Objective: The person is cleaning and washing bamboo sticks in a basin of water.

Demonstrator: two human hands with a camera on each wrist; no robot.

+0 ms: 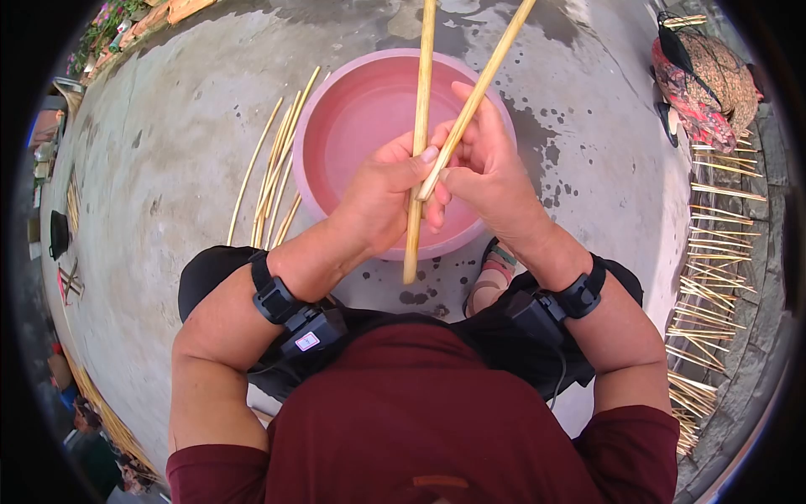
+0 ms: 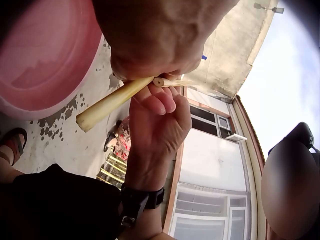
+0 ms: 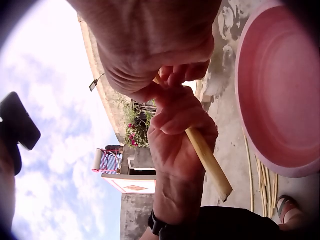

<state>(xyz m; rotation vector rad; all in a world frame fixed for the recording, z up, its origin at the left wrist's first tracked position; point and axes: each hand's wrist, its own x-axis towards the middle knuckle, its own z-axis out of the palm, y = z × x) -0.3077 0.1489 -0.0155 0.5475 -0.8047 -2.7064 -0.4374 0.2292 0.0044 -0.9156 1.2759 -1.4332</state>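
In the head view my left hand (image 1: 374, 189) grips a pale, peeled stick (image 1: 424, 76) that runs almost straight up and down, its lower end jutting below the fingers. A second peeled stick (image 1: 495, 63) slants up to the right, pinched near its lower end by my right hand (image 1: 504, 181). The two sticks cross where the hands meet, with the left thumb at the crossing. From the left wrist view, the cut end of the slanted stick (image 2: 158, 82) shows a small dark centre. The lower end of the upright stick (image 3: 210, 165) pokes out below the left hand in the right wrist view.
A round pink basin (image 1: 312, 139) stands on the wet-spotted concrete under my hands. Several long sticks (image 1: 273, 181) lie left of it. Bundles of sticks (image 1: 718, 239) line the right edge, near a person in patterned clothing (image 1: 714, 80). My sandalled foot (image 1: 494, 277) is beside the basin.
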